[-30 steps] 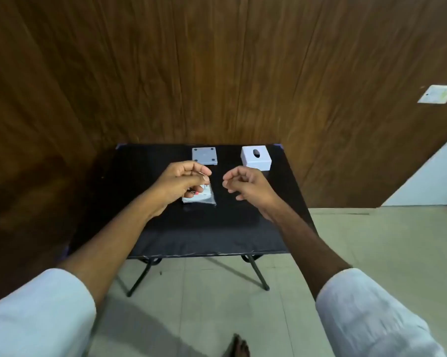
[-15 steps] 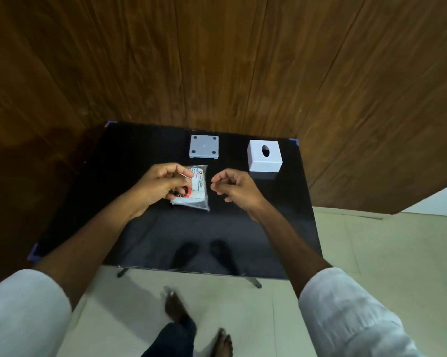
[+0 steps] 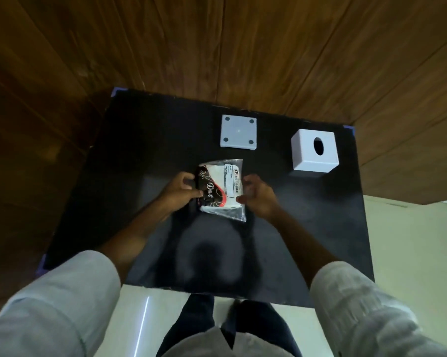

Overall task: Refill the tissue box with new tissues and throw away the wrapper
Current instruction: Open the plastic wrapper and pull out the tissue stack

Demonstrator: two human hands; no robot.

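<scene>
dim, wide-angle bowed edges; person's shadow falls on the black table [image 3: 129,155], sleeves [image 3: 358,313] blurred.

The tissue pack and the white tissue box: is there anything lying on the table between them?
No. In the head view, only bare black table lies between the tissue pack and the tissue box. The right hand grips the pack's near right edge.

A person is wearing a white shirt with sleeves [image 3: 62,300] rolled above bare forearms, and dark trousers [image 3: 199,320].
</scene>
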